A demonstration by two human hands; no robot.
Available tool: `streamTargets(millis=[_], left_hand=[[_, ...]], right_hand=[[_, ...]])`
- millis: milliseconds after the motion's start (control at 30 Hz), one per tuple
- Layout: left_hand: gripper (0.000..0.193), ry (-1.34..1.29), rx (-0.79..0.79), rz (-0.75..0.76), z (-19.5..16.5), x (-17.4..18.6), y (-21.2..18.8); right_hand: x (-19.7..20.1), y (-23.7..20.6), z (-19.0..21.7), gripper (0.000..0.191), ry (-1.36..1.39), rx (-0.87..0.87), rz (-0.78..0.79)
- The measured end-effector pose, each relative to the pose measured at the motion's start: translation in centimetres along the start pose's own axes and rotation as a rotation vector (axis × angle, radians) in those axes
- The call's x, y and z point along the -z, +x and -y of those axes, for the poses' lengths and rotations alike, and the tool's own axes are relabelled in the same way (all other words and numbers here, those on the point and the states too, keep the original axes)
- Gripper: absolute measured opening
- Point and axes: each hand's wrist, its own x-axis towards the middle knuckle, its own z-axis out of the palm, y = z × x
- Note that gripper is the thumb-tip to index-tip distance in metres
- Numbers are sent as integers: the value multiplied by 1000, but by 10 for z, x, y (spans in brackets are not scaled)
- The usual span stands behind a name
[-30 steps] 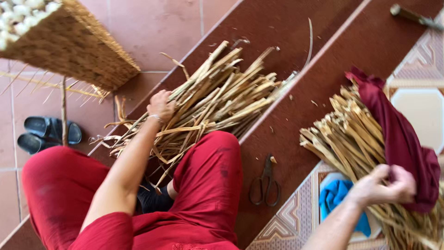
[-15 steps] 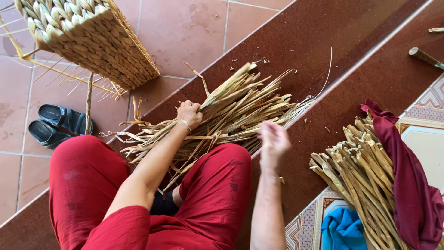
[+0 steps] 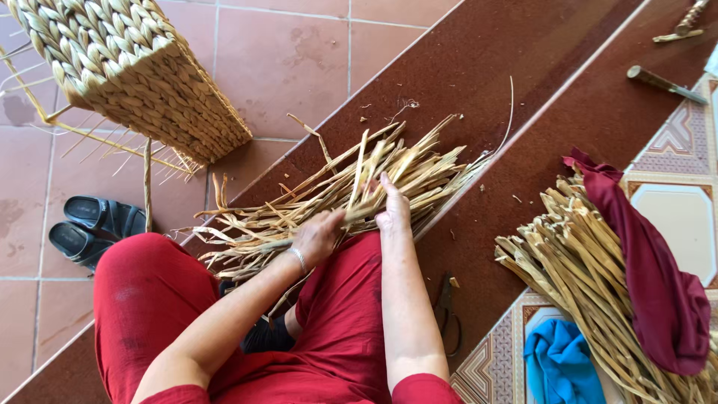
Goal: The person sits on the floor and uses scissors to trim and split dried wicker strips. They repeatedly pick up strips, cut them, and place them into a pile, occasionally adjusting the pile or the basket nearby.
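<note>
Left hand (image 3: pixel 318 236) is curled shut around several dried straw strips (image 3: pixel 351 191) at centre frame. Right hand (image 3: pixel 393 209) rests flat on the same strips, fingers extended and together, gripping nothing. The strips lie fanned across a dark red step (image 3: pixel 464 82), just above the person's red-trousered knees. A woven basket (image 3: pixel 131 71) occupies the upper left. Black sandals (image 3: pixel 93 228) sit at the left edge. At right, a second straw bundle (image 3: pixel 576 269) lies under a maroon cloth (image 3: pixel 651 269), a blue cloth (image 3: pixel 561 363) below. Scissors (image 3: pixel 449 310) lie beside the right forearm.
</note>
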Motion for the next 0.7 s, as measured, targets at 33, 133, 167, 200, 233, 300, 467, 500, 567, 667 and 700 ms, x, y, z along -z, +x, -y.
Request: streamTargets(millis=[33, 133, 167, 200, 233, 300, 467, 500, 567, 667, 700], left_hand=[[35, 8, -21, 1, 2, -5, -10], [58, -25, -232, -107, 13, -18, -32], [67, -47, -324, -160, 16, -21, -37], [69, -57, -282, -120, 18, -22, -40], [72, -67, -239, -80, 20, -21, -43], [75, -116, -217, -67, 21, -16, -48], [76, -26, -73, 64, 14, 1, -59], [78, -8, -117, 50, 11, 5, -63], [83, 31, -219, 11, 7, 12, -64], [84, 78, -224, 79, 7, 18, -62], [79, 25, -239, 64, 10, 18, -61]], right_hand=[[3, -3, 1, 40, 46, 65, 48], [11, -15, -2, 41, -8, 20, 116], [12, -18, -3, 43, -31, 23, 90], [11, -20, -4, 46, -54, 26, 68], [11, -22, -5, 48, -77, 27, 46], [8, -25, -7, 48, -119, 22, -54], [-5, -30, -10, 47, -289, 9, 11], [-9, -31, -11, 47, -265, -16, 50], [-14, -34, -13, 45, -262, -104, 95], [-20, -34, -12, 40, -309, -208, 179], [-20, -32, -12, 38, -312, -179, 245]])
